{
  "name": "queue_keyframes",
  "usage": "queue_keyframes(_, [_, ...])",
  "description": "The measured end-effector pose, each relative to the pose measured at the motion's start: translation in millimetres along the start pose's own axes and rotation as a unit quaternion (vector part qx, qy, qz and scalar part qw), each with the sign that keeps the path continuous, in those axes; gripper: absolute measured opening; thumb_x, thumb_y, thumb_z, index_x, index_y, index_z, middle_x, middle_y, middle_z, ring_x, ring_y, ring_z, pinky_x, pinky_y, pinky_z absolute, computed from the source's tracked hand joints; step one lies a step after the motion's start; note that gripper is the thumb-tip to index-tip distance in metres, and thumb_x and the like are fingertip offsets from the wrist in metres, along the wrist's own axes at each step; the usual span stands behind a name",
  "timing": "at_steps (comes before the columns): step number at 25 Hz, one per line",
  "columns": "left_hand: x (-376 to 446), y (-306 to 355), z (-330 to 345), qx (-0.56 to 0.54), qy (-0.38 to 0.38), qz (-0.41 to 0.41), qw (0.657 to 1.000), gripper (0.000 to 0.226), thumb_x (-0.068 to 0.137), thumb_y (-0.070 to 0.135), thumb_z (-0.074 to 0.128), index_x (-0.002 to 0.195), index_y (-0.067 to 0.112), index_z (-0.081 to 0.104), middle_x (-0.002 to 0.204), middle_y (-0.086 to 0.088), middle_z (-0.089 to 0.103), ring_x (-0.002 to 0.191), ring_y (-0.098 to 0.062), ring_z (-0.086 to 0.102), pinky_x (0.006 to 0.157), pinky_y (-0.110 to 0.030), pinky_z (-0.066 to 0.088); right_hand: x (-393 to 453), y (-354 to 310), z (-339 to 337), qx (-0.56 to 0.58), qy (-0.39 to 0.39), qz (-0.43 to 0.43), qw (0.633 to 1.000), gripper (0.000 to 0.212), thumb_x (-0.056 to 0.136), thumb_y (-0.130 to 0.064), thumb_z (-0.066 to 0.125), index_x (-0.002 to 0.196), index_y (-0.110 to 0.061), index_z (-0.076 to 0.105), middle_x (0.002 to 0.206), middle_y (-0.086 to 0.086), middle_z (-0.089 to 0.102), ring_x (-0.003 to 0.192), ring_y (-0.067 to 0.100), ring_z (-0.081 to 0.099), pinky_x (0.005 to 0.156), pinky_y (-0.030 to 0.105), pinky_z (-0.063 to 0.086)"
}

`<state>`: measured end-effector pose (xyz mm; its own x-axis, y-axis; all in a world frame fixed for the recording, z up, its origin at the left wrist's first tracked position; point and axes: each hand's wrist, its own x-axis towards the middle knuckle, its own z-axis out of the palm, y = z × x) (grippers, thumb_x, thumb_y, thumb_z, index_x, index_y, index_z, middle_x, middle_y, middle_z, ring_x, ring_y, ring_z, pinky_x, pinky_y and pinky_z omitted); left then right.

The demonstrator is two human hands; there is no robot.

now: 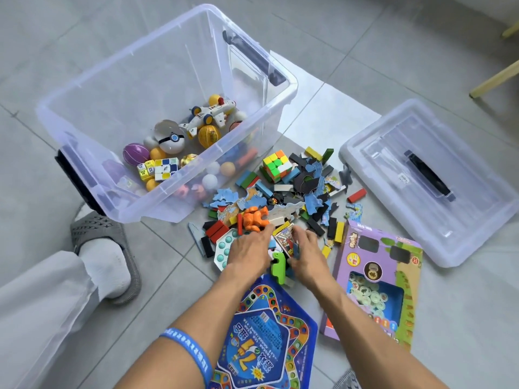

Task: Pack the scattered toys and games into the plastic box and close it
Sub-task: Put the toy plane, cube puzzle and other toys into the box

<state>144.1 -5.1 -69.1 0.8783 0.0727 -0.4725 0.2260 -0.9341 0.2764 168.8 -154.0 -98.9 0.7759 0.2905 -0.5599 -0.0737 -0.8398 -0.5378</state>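
The clear plastic box (112, 80) stands open at upper left with balls, a toy plane and small cubes inside. Its lid (438, 214) lies on the floor to the right. Between them is a pile of coloured blocks and blue puzzle pieces (309, 192), with a Rubik's cube (276, 165) and an orange figure (254, 219). My left hand (250, 248) lies on a white pop-it toy (224, 245), fingers reaching to the orange figure. My right hand (306, 248) curls on a card pack (286, 240). A green toy (278, 266) sits between my wrists.
A blue board game (266, 341) lies under my forearms, and a purple game box (376, 282) sits to its right. My foot in a grey slipper (106, 248) is beside the box's near corner. Wooden furniture legs (494, 80) show at far right.
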Motion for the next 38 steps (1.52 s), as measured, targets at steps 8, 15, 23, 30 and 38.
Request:
queue_keyframes(8, [2.1, -20.4, 7.1, -0.003, 0.017, -0.044, 0.999, 0.039, 0.082, 0.055, 0.057, 0.097, 0.019, 0.060, 0.092, -0.004, 0.067, 0.082, -0.027, 0.063, 0.065, -0.034, 0.043, 7.4, -1.0, -7.7, 0.233, 0.059, 0.102, 0.965, 0.074, 0.078, 0.003, 0.071, 0.139, -0.025, 0.042, 0.116, 0.008, 0.060, 0.077, 0.020, 0.062, 0.059, 0.029, 0.050])
queue_keyframes(15, [-77.2, -15.5, -79.3, -0.553, 0.134, -0.160, 0.807, 0.033, 0.082, 0.023, 0.067, 0.051, 0.018, 0.056, 0.047, 0.008, 0.055, 0.045, -0.009, 0.049, 0.041, -0.025, 0.037, -38.8, -80.1, -68.6, 0.672, -0.120, 0.085, 0.726, 0.062, 0.076, -0.002, 0.068, 0.133, -0.021, 0.057, 0.101, 0.020, 0.069, 0.056, 0.017, 0.050, 0.041, 0.022, 0.045])
queue_keyframes(23, [-77.1, -75.7, -226.3, -0.760, 0.123, -0.147, 0.621, 0.015, 0.087, 0.024, 0.066, 0.091, 0.010, 0.062, 0.079, -0.012, 0.060, 0.049, -0.013, 0.052, 0.041, -0.018, 0.035, -33.0, -273.8, -114.0, 0.700, -0.185, 0.066, 0.687, 0.017, 0.099, -0.014, 0.050, 0.103, -0.002, 0.061, 0.104, 0.020, 0.062, 0.087, 0.027, 0.065, 0.072, 0.029, 0.057])
queue_keyframes(30, [-79.1, -63.7, -214.0, -0.835, 0.231, -0.106, 0.488, 0.040, 0.096, 0.042, 0.051, 0.124, 0.014, 0.056, 0.120, -0.007, 0.060, 0.105, -0.024, 0.062, 0.091, -0.035, 0.051, -16.2, -259.9, -128.4, 0.763, -0.060, 0.057, 0.641, 0.049, 0.103, -0.012, 0.034, 0.149, 0.002, 0.028, 0.155, 0.027, 0.028, 0.140, 0.039, 0.036, 0.112, 0.044, 0.037])
queue_keyframes(38, [-21.2, -11.7, -74.8, -0.495, 0.122, -0.149, 0.847, 0.018, 0.088, 0.018, 0.062, 0.107, 0.019, 0.065, 0.099, 0.000, 0.070, 0.075, -0.005, 0.067, 0.066, -0.022, 0.054, 21.5, -85.5, -104.8, 0.472, 0.192, 0.218, 0.832, 0.024, 0.093, -0.002, 0.047, 0.110, -0.007, 0.063, 0.103, 0.013, 0.069, 0.078, 0.027, 0.066, 0.074, 0.041, 0.059])
